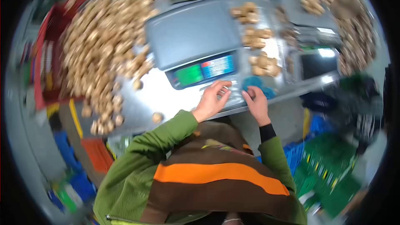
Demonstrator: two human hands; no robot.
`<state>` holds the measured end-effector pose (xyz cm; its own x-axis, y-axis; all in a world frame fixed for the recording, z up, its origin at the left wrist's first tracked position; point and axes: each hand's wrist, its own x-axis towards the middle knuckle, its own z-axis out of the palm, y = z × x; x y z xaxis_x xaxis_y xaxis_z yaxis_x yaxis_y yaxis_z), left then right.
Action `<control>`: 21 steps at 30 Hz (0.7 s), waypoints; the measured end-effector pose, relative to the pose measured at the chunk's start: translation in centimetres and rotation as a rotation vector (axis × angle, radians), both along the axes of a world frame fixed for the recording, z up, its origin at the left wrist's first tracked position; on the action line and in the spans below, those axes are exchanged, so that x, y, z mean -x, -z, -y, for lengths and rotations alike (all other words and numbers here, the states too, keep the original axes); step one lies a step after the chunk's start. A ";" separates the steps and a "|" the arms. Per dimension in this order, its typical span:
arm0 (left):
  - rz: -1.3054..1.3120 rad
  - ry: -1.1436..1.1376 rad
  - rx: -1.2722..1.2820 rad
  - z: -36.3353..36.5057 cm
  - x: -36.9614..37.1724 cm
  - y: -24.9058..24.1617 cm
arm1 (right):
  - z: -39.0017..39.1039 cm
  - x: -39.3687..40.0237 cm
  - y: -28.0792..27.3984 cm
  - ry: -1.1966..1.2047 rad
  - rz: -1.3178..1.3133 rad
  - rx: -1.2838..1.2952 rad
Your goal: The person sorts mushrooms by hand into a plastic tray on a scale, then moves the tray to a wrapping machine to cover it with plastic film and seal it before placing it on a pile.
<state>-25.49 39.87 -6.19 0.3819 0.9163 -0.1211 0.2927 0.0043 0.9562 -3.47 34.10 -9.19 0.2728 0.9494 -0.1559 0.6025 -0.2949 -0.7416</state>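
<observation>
My left hand (211,101) is just in front of the weighing scale (193,33). Its thumb and fingers are curved but apart, with nothing visible held between them. My right hand (257,103) is at the table's front edge, thumb and fingers closed at the near edge of a crumpled blue piece of netting (259,84); blur hides the exact grip. The scale has a flat grey pan and a lit green display (189,75). Thin clear plastic (234,89) seems to lie between my hands.
A large heap of tan, roundish produce (104,37) covers the table's left side, beside a red crate (52,54). Small clusters of the produce (264,64) line the scale's right. A second scale (318,60) stands further right. Green crates (325,162) are on the floor.
</observation>
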 end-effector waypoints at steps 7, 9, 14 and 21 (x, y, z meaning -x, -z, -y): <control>-0.659 -0.411 -0.333 7.2 19.7 2.4 | 1.6 2.3 4.2 0.114 0.060 -0.004; -0.736 -0.390 -0.275 8.5 22.3 3.3 | 1.4 2.1 4.3 0.085 0.083 -0.012; -0.602 -0.237 -0.131 9.7 25.2 7.3 | 1.7 2.5 4.1 0.070 0.170 -0.035; -0.234 -0.677 0.144 6.6 27.3 8.4 | 0.1 1.6 4.6 0.046 0.023 0.022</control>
<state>-52.81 33.26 -14.62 -0.3128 0.9114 -0.2673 0.3777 0.3775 0.8455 -5.08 33.96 -13.80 0.3197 0.9322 -0.1700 0.6051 -0.3389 -0.7204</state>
